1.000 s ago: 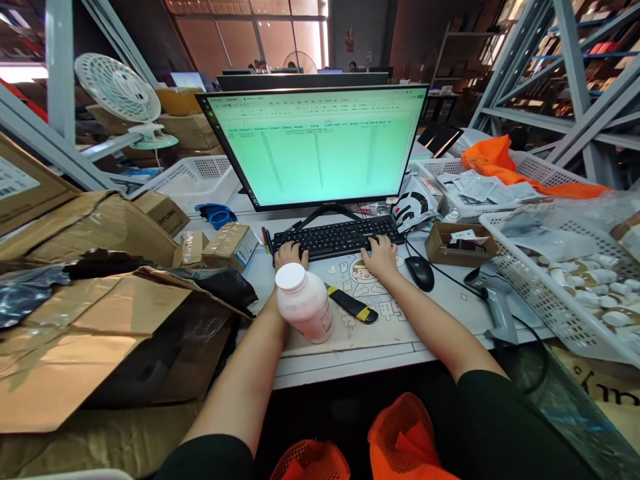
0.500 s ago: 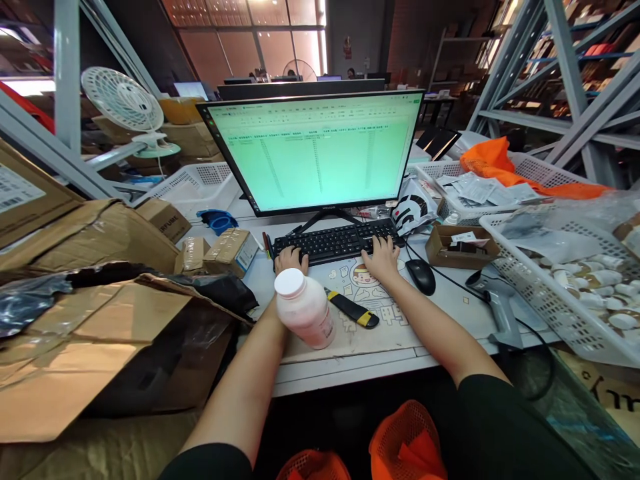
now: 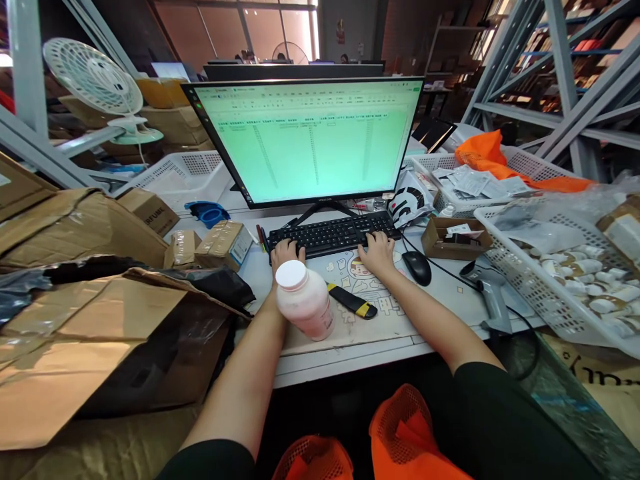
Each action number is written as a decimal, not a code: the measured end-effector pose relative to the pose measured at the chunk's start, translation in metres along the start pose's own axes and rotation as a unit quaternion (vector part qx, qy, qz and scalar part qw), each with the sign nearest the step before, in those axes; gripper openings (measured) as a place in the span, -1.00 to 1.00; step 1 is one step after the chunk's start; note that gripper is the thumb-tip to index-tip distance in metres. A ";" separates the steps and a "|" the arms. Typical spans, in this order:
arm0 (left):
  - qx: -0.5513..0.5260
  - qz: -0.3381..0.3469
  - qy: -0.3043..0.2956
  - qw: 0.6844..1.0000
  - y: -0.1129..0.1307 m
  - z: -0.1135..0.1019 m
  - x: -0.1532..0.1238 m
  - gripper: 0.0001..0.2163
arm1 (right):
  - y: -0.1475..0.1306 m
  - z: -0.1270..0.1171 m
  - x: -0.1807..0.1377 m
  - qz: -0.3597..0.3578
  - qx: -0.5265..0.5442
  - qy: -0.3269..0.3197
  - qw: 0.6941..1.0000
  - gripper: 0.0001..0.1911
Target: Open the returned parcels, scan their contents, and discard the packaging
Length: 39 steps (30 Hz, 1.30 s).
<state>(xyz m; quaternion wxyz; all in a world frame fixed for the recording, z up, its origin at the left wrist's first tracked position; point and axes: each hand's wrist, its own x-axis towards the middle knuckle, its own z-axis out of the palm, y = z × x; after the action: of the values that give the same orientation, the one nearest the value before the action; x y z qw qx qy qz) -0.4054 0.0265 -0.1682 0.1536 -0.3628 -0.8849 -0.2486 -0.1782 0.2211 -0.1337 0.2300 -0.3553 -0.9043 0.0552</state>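
Observation:
My left hand (image 3: 287, 253) rests with bent, parted fingers on the left end of a black keyboard (image 3: 330, 233). On the number pad at its right end lies my right hand (image 3: 379, 253), fingers spread. A white-capped bottle with pale pink contents (image 3: 306, 303) stands upright by my left wrist and hides part of that forearm. Between my arms a black and yellow utility knife (image 3: 353, 300) lies on the desk mat. Behind the keyboard, a monitor (image 3: 310, 147) shows a green-tinted spreadsheet. A black mouse (image 3: 417, 267) sits to the right of my right hand.
Cardboard boxes (image 3: 85, 227) crowd the left side, with a small fan (image 3: 95, 77) beyond. At right are a barcode scanner (image 3: 493, 297), a small open box (image 3: 456, 240) and a white basket (image 3: 555, 297) of small containers. Pens (image 3: 263, 237) stand beside the keyboard.
The camera view has shifted slightly, so the desk appears a little higher and farther left. Both hands stay on the keyboard; the bottle and knife keep their places.

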 end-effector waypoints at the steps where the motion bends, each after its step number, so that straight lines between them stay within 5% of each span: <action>1: -0.003 0.002 -0.002 1.000 -0.001 0.001 0.000 -0.61 | 0.000 0.001 0.001 0.006 -0.005 -0.001 1.000 -0.47; 7: -0.015 0.016 -0.012 1.000 -0.007 0.003 0.002 -0.60 | -0.001 0.000 0.006 0.057 -0.013 -0.017 0.998 -0.34; 18: -0.010 0.020 -0.016 1.000 -0.002 -0.007 0.000 -0.62 | -0.002 -0.003 0.000 0.020 0.007 0.017 1.000 -0.38; 39: -0.010 -0.034 -0.036 0.999 0.020 -0.027 0.000 -0.68 | 0.003 -0.005 0.005 -0.008 0.022 -0.042 0.999 -0.50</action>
<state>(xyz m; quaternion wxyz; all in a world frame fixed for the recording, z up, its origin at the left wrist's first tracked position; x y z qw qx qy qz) -0.3879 0.0239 -0.1390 0.1098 -0.3428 -0.8991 -0.2491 -0.1773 0.2260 -0.1284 0.2004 -0.3400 -0.9146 0.0877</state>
